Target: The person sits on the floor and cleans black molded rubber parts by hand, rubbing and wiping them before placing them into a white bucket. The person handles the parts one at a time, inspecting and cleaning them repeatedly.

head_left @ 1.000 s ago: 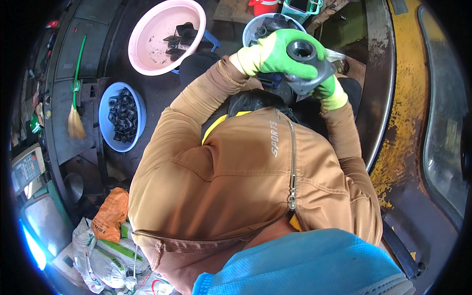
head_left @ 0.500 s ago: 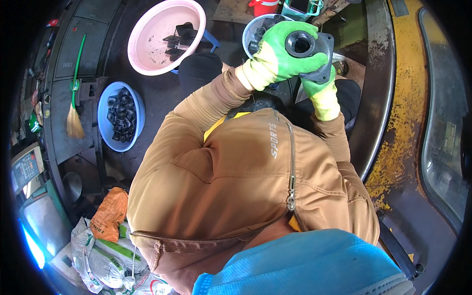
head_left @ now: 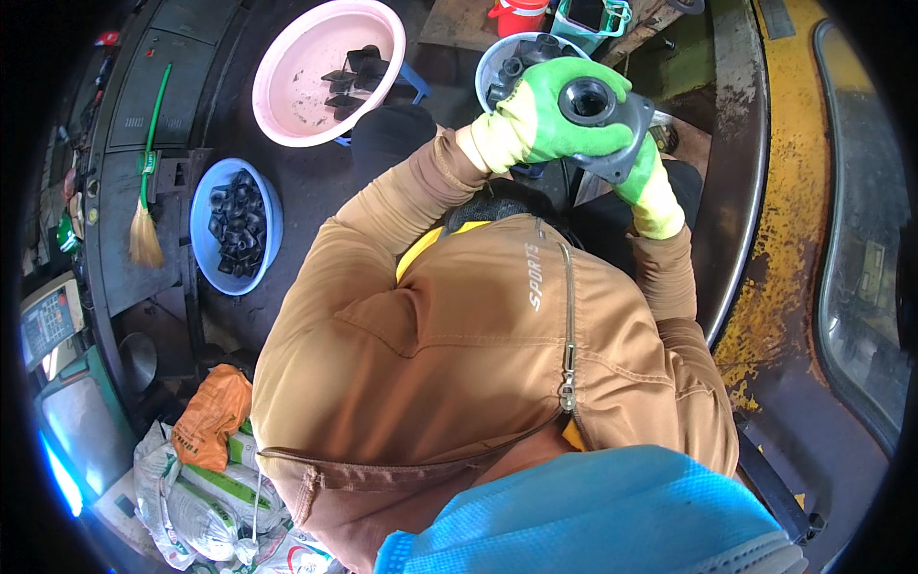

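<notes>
I see the left hand (head_left: 555,120) clasping a black flanged part (head_left: 588,107); right hand (head_left: 646,180) at its edge, grip hidden, can't tell!

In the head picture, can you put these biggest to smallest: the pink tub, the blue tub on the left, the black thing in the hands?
Largest to smallest:
1. Pink tub
2. Left blue tub
3. Black part, partly hidden; being nearer, it may look bigger than it is.

At the floor's (head_left: 311,196) left edge, a green-handled broom (head_left: 148,196) rests against a grey cabinet (head_left: 158,86); toward the near-left corner, an orange bag (head_left: 212,418) lies on white sacks (head_left: 206,517). Near the far edge, a red bucket (head_left: 519,17) stands beside a teal basket (head_left: 577,36).
</notes>
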### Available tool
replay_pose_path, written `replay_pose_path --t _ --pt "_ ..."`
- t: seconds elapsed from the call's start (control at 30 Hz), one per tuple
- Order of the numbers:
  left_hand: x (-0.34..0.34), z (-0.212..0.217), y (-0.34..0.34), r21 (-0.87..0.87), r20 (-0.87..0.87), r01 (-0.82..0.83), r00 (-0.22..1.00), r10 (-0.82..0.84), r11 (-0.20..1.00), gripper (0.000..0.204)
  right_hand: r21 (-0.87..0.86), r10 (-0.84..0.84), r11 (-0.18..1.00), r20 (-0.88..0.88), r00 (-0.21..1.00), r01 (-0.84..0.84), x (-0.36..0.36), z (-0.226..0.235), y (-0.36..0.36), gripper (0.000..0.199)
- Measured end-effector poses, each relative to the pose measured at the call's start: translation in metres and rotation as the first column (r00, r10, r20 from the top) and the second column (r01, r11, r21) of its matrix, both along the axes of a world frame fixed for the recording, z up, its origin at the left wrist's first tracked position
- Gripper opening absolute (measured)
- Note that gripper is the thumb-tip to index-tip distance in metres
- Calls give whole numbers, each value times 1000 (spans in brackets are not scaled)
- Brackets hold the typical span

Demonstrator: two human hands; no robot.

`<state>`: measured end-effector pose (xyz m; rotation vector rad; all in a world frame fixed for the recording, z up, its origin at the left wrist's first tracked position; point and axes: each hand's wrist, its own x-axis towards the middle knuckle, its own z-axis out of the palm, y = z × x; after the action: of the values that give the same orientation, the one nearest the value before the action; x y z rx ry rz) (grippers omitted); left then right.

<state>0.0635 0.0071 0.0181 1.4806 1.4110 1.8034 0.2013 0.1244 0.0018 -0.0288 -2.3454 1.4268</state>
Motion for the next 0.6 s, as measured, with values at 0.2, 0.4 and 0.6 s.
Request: replay_pose_path --t 0.2,0.4,0.6 --pt "-5 4 -2 -102 -35 196 979 -201 975 41 -468 236 876 196 952 -121 5 -4 16 51" --pt "-12 12 -1 -168 -20 582 805 -593 796 39 -267 284 930 85 955 -253 17 -47 26 48" --pt "-32 23 3 -163 -119 691 694 -710 704 51 -82 188 980 104 977 -180 -1 -57 4 62"
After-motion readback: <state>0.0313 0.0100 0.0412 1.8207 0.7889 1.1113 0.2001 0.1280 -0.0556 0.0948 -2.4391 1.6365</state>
